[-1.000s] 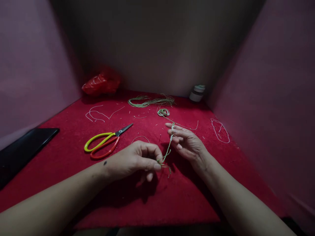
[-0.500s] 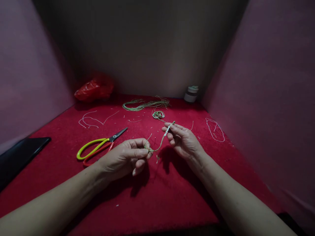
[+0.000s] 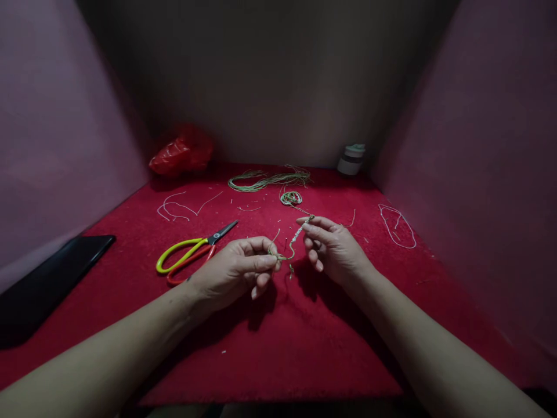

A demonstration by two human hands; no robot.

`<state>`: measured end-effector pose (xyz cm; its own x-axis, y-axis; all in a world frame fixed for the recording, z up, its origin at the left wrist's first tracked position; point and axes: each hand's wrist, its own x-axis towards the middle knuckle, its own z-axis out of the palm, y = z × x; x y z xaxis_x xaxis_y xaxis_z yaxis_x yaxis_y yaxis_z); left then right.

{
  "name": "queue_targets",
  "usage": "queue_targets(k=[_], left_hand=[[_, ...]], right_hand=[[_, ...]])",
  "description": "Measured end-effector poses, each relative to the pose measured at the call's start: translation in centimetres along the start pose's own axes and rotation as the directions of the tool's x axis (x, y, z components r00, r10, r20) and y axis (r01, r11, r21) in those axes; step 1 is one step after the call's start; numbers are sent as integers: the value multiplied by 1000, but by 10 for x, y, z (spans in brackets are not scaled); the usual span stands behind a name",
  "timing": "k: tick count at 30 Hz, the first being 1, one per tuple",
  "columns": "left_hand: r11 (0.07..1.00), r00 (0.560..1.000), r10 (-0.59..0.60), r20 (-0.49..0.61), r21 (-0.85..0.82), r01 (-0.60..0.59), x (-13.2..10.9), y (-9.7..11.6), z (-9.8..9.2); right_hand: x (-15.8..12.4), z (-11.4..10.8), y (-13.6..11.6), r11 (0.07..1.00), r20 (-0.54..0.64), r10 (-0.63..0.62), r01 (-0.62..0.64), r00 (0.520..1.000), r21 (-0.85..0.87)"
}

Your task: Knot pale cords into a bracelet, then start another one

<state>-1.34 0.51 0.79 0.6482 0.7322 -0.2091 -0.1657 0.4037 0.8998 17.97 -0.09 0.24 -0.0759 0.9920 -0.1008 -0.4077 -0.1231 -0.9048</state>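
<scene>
Both my hands hold a short knotted green-and-white cord (image 3: pixel 292 244) above the red cloth. My left hand (image 3: pixel 237 271) is closed, pinching the cord's loose green ends between thumb and forefinger. My right hand (image 3: pixel 333 248) pinches the braided white end between thumb and fingertips, with the other fingers curled. The cord sags in a small curve between the two hands. Loose thread ends stick up by my left fingers.
Scissors (image 3: pixel 191 254) with yellow and red handles lie left of my hands. Green cord bundles (image 3: pixel 270 179), a small coil (image 3: pixel 290 198), white thread scraps (image 3: pixel 183 204) (image 3: pixel 397 224), a red bag (image 3: pixel 181 152), a small jar (image 3: pixel 351 159) and a black flat object (image 3: pixel 47 284) lie on the red cloth (image 3: pixel 278 342).
My left hand rose from low on the cloth toward my right hand. The cord, stretched straight before, now hangs slack in a curve between them.
</scene>
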Motion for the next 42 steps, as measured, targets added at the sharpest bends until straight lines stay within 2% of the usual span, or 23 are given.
queue_targets(k=[5,11,14,17,21,26,33,36,39,42], left_hand=[[999,998,49,-41,1,-49,2,-1,-2],[992,995,55,-86,115,-45,1,-3,0],[975,989,62,-135,220,-31,-1,-3,2],[940,976,89,-196,340,-18,-3,-3,3],[905,972,110,-209,425,-11,-3,-3,3],[928,971,99,-216,373,-12,-1,-4,2],[994,987,-2,-160,104,19,5,-7,-2],[998,992,-32,-119,44,37,8,-8,-6],[998,994,-33,-100,54,39,8,-8,-8],[980,988,-27,-153,191,56,5,-4,-7]], right_hand=[[-2,4,6,998,6,-60,61,998,-31],[-5,10,14,995,49,-39,43,998,-85],[-8,13,14,995,86,12,-3,996,-101],[-11,16,14,988,114,113,-100,987,-115],[-11,16,16,980,152,193,-183,969,-79],[-9,14,18,985,150,163,-152,975,-77],[-11,14,13,990,95,52,-38,994,-139],[-12,14,8,984,74,2,11,997,-180],[-13,13,4,973,70,-37,52,997,-224],[-13,13,2,957,74,-69,87,995,-278]])
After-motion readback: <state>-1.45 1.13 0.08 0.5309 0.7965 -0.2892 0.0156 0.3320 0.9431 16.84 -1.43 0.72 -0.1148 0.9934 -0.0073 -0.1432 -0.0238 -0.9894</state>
